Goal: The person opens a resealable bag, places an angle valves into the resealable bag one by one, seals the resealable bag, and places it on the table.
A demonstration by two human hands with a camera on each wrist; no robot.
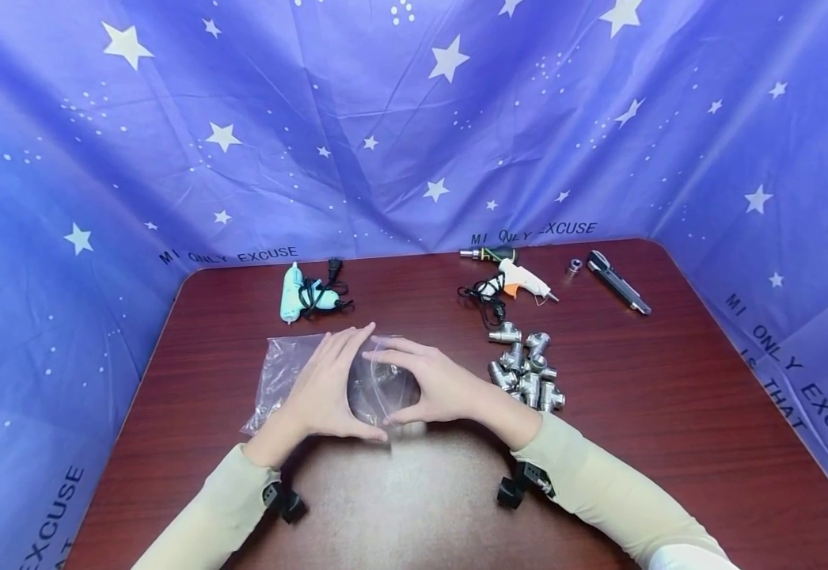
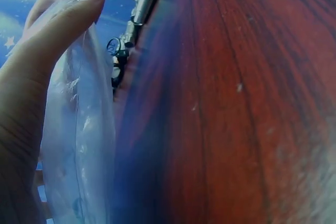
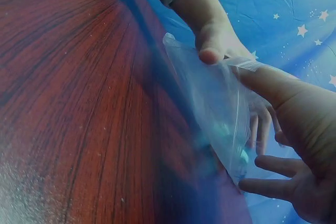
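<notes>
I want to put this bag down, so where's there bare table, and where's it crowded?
Bare wood lies on the table right of the metal fittings, and along the near edge between the sleeves. It is crowded at the back: teal glue gun, white glue gun, black tool. Both hands hold the plastic bag.

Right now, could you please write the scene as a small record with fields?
left hand: holds the clear plastic bag, thumb at its near edge
right hand: holds the same bag from the other side
beside the right hand: pile of metal pipe fittings
far side: mint glue gun, white glue gun, screwdriver, black tool
surface: dark red wooden table
</notes>
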